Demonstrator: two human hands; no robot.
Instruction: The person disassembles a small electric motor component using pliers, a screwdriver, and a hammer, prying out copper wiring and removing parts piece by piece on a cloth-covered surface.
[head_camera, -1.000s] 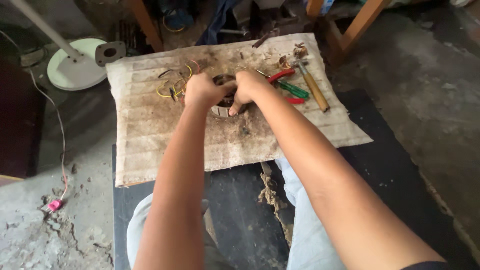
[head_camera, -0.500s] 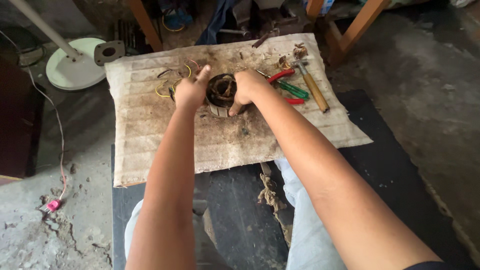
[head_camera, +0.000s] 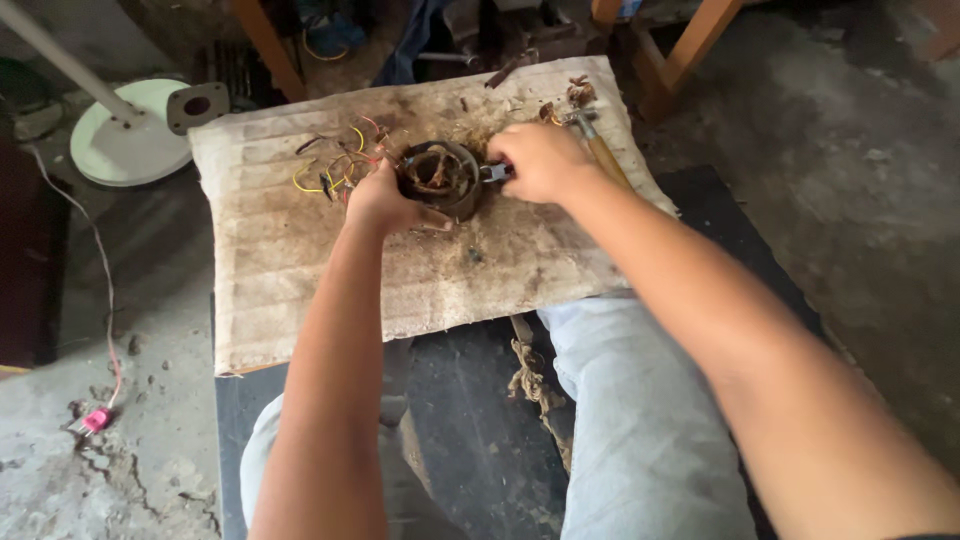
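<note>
Left hand gripping motor stator (ring-shaped) near board far edge, right hand clamped on pliers, hammer beside.

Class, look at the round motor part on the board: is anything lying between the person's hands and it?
Nothing visible does. The left hand already rests against the side of the round motor part, and the right hand holds a dark tool at its rim. The coloured wires lie off to its left.

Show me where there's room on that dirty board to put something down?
The near half of the board, between the hands and its front edge, is bare. Its left strip is free too. It's crowded at the back: wires, round motor part, left hand, right hand, hammer.
</note>
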